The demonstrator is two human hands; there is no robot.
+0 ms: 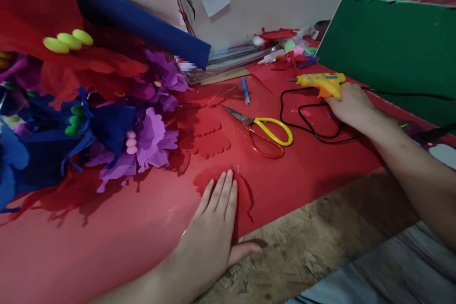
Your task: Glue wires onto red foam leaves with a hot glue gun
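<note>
My left hand (213,225) lies flat, fingers stretched out, pressing on a scalloped red petal cut-out (243,194) on the red sheet (142,228). My right hand (351,103) reaches to the right and is wrapped round the handle of a yellow glue gun (320,80), whose nozzle points left. Its black cord (302,118) loops over the red sheet. Two more red petal cut-outs (204,135) lie beyond my left hand. Scissors with yellow and red handles (265,133) rest between my hands.
A heap of red, purple and blue paper flowers (89,104) fills the left. A blue pen (245,90) lies behind the scissors. A green board (392,42) leans at the right, a blue roll (142,23) at the back. Bare chipboard (302,242) shows at the front.
</note>
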